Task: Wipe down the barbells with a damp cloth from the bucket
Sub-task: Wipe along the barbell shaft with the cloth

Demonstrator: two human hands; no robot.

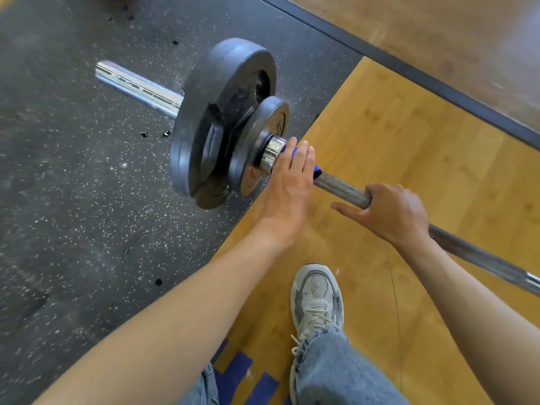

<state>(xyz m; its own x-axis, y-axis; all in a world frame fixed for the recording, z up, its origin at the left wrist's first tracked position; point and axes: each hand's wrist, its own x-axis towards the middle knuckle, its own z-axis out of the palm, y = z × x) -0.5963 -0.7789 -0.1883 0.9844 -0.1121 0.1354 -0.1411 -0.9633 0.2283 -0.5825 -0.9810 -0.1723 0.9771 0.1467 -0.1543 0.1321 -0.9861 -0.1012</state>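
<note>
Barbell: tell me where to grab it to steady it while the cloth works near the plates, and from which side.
Grip the barbell on its knurled shaft, just inboard of the blue cloth, coming from above with fingers wrapped over, as the right hand does. The textured section likely resists slipping, and it lies clear of the plates and left hand.

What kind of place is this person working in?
Most likely a gym's weightlifting area. A barbell loaded with black weight plates lies across speckled rubber flooring and a wooden lifting platform. The left hand wraps a blue cloth round the bar; the right hand grips it.
</note>
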